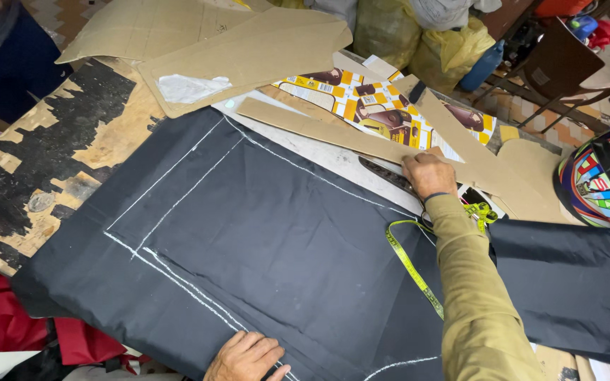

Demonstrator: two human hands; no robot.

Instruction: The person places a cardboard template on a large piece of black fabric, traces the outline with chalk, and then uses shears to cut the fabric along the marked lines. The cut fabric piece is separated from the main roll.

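With black cloth (270,240) spread flat on the table (100,141), both hands pin it
Left hand (247,357) flat at 6 o'clock; right hand (428,174) curled on scissors (390,173) at 2 o'clock, holding cloth taut

A cloth (262,240) lies spread over the middle of the worktop (72,141), with cardboard patterns (248,49) behind it toward the top of the frame. A measuring tape (407,261) lies on the cloth right of centre, and a helmet (605,176) sits at the right edge.

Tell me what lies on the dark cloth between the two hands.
In the head view, between the left hand and right hand, the dark cloth bears a yellow measuring tape.
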